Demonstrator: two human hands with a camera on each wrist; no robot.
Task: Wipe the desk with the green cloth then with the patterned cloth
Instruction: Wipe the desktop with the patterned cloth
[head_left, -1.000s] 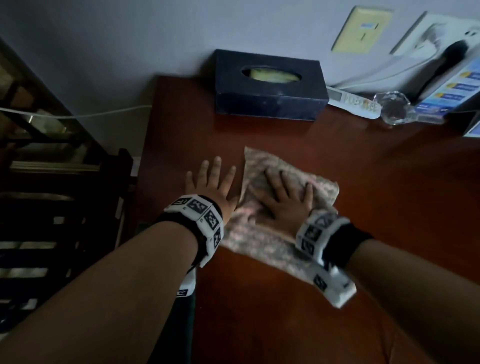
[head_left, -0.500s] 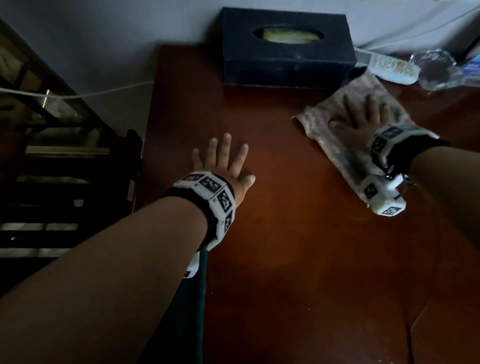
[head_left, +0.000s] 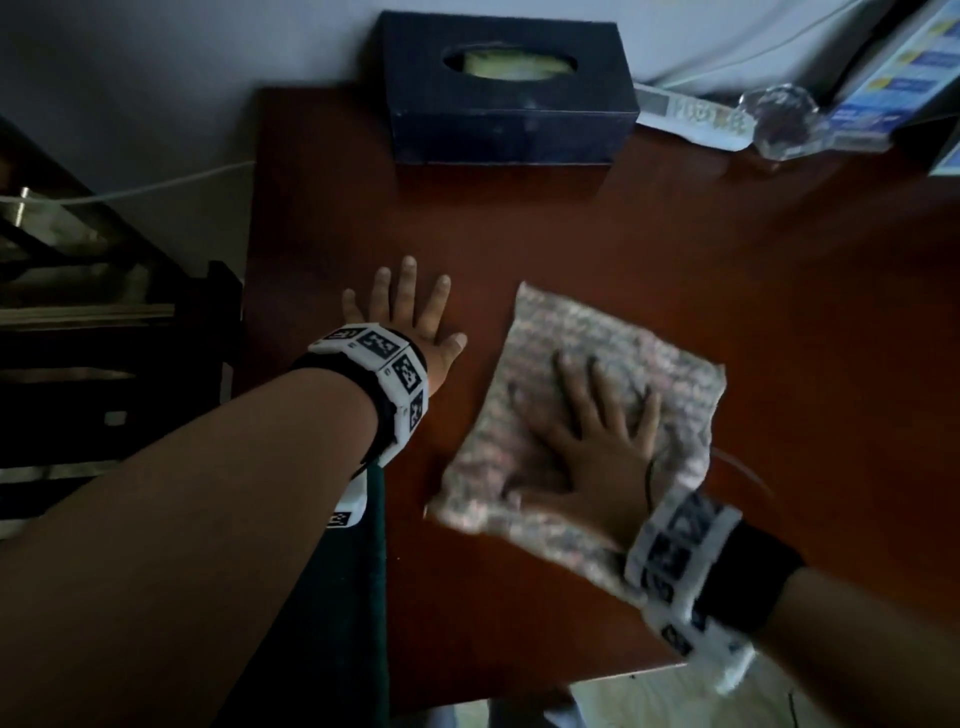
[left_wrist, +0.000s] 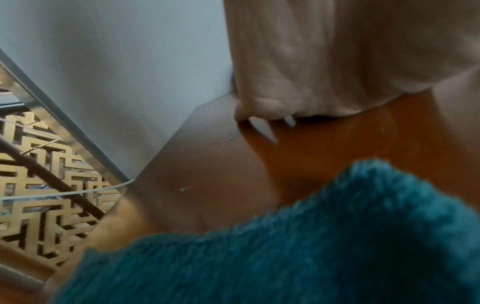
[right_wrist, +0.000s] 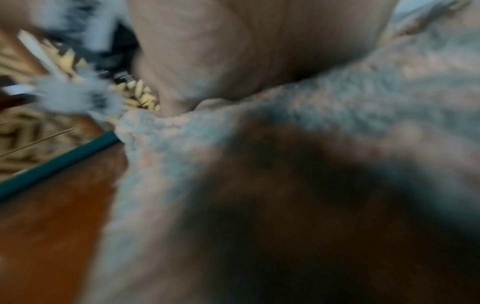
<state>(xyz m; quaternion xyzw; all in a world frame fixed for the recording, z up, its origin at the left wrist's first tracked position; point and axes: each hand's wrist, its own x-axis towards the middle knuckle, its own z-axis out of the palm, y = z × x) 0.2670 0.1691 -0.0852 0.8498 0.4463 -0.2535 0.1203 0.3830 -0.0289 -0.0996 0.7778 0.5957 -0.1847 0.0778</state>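
dark tissue box (head_left: 511, 93) with tissue inside, remote (head_left: 693, 117) writing too blurry (sadly), right hand (head_left: 597, 441) flat, fingers spread on patterned cloth (head_left: 613, 343), left hand (head_left: 410, 322) splayed on desk (head_left: 623, 234)

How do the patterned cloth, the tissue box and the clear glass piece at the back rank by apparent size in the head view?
1. patterned cloth and tissue box: about alike; the cloth lies nearer the camera, so I will not rank them.
2. clear glass piece: plainly smallest.

Head cam looks down on desk (head_left: 623, 249); both wrist cams skim it close-up.
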